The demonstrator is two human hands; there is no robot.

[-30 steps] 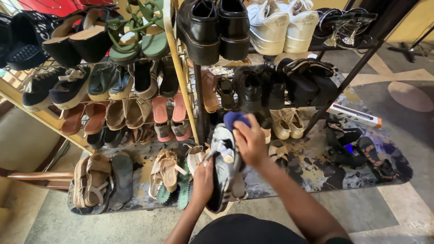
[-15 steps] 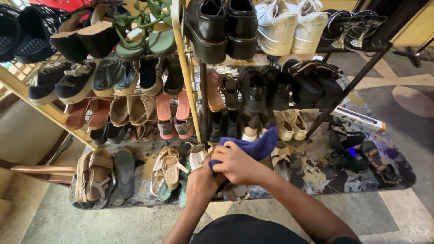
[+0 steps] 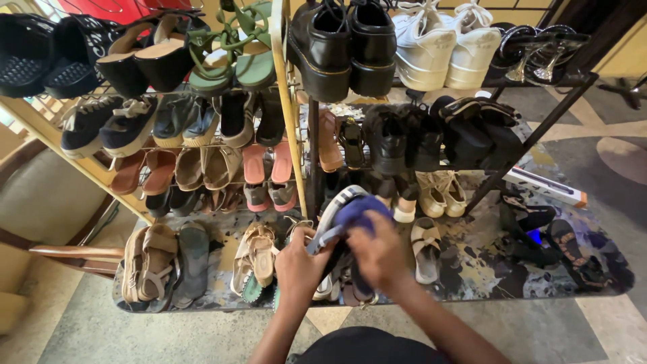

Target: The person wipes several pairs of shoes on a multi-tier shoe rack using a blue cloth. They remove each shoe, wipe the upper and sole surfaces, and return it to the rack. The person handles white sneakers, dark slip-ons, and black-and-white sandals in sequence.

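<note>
Between my two hands, low in front of the shoe racks, sits a grey-and-white sneaker [image 3: 331, 219] with its toe tipped up and away from me. My left hand [image 3: 300, 261] is closed around its near side, and my right hand [image 3: 381, 255] presses a blue cloth [image 3: 360, 210] onto the upper — both clamped, close together, almost touching.

I see a few risks from here. The sneaker is held off the floor by one hand only, so a hard push from the cloth could twist it loose; it would then drop onto the tan sandals [image 3: 256, 259] just left of my left hand or the pale slide [image 3: 426, 248] just right of my right one. The cloth is bunched, and I cannot tell how much of it my fingers really hold — a loose fold could slip off.

Just beyond my hands the black rack [image 3: 313, 148] is packed tight with dark shoes [image 3: 394, 138]. A long stroke forward could, I judge, knock one off its shelf. The patterned mat [image 3: 472, 269] under everything is crowded, so anything that falls would land on other shoes.
</note>
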